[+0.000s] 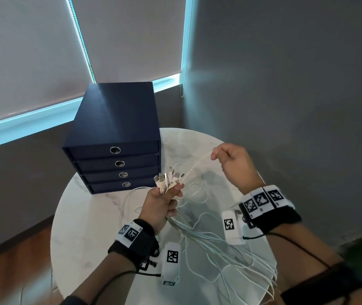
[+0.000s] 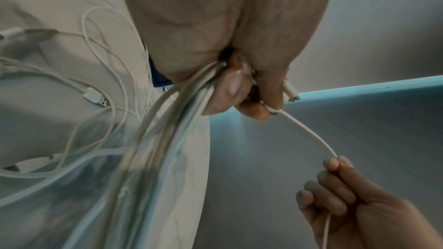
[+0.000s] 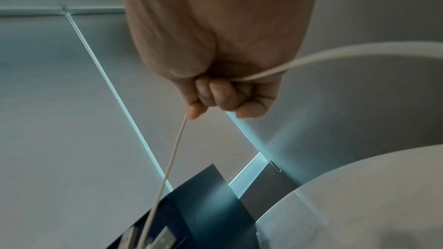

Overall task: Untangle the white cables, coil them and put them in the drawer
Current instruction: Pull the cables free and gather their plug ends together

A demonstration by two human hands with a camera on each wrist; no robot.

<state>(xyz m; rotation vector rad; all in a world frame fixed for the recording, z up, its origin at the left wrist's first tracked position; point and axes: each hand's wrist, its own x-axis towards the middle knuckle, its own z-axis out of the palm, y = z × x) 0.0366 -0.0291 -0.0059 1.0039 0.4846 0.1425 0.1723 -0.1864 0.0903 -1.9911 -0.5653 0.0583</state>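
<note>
my left hand (image 1: 161, 203) is closed in a fist around the bundle of white cables (image 1: 199, 234), gripping them just below their plug ends (image 1: 168, 179), which stick up above my fingers in a bunch. my right hand (image 1: 234, 164) pinches a single cable (image 1: 194, 166) between thumb and fingertips, the other fingers curled in, and holds it raised above the table (image 1: 100, 219) and apart from the bundle; in the left wrist view that strand (image 2: 309, 130) runs in a slack arc from my left fingers to my right hand (image 2: 354, 207). below my left fist the cables hang in loose, crossing strands that spill over the white marble top toward its near right edge, with a few loops lying to the left. the dark blue drawer unit (image 1: 118, 137) stands at the far left of the table, all four drawers shut, just behind the plug ends.
</note>
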